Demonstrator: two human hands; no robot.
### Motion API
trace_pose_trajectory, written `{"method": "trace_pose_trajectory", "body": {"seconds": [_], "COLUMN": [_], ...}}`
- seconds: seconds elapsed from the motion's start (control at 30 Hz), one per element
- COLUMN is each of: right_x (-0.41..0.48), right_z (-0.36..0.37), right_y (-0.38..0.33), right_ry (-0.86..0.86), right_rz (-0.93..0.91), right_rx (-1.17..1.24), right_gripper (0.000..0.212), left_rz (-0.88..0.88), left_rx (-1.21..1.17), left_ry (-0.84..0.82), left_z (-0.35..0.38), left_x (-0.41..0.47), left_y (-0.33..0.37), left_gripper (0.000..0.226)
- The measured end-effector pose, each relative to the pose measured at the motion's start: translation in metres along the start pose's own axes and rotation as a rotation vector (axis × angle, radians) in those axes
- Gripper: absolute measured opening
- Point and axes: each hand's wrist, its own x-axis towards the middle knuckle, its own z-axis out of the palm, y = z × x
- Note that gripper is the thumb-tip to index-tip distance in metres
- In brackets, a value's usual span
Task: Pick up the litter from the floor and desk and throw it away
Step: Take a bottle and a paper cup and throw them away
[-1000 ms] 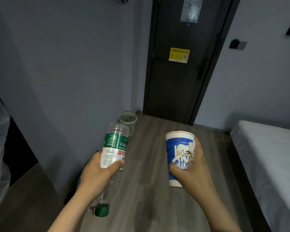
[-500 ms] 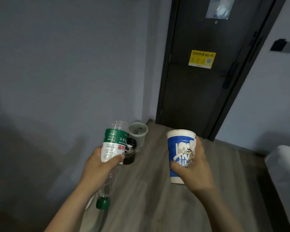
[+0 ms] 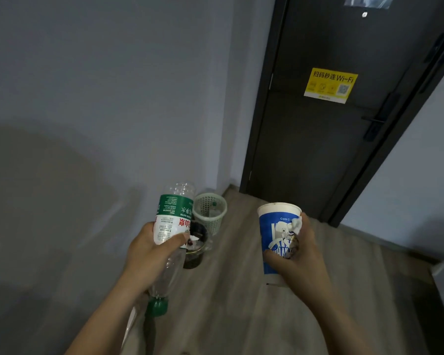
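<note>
The left hand (image 3: pixel 149 254) is gripping a clear plastic bottle (image 3: pixel 173 216) upside down, fingers curled round its label, the green cap (image 3: pixel 156 306) pointing at the floor (image 3: pixel 241 308). The right hand (image 3: pixel 300 260) is wrapping round a blue paper cup (image 3: pixel 274 226), held upright, and pinching a crumpled scrap (image 3: pixel 295 225) against its side. A pale mesh bin (image 3: pixel 209 210) is standing on the floor in the corner beside the dark door (image 3: pixel 318 155), with a dark cup (image 3: pixel 194 256) just before it.

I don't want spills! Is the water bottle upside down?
Yes, upside down: the left hand holds the water bottle with its green cap pointing down.
</note>
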Motion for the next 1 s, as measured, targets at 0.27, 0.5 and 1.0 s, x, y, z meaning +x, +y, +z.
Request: {"method": "trace_pose_trajectory", "body": {"seconds": [0.27,0.5,1.0], "right_x": [0.127,0.204,0.435], "right_z": [0.064,0.108,0.151], "right_y": [-0.011,0.010,0.061], "right_ry": [-0.067,-0.129,-0.318], "right_rz": [0.067,0.132,0.056], "right_rx": [-0.050,-0.063,-0.026], "right_gripper": [0.083,0.094,0.087], "left_rz": [-0.011,-0.098,-0.141], "left_rx": [0.006,0.018,0.126], "left_ry": [-0.028,-0.074,0.083], "left_z": [-0.001,0.010,0.077], "left_x": [0.155,0.231,0.390], "left_y": [0.018,0.012,0.031], "left_gripper": [0.038,0.060,0.039]}}
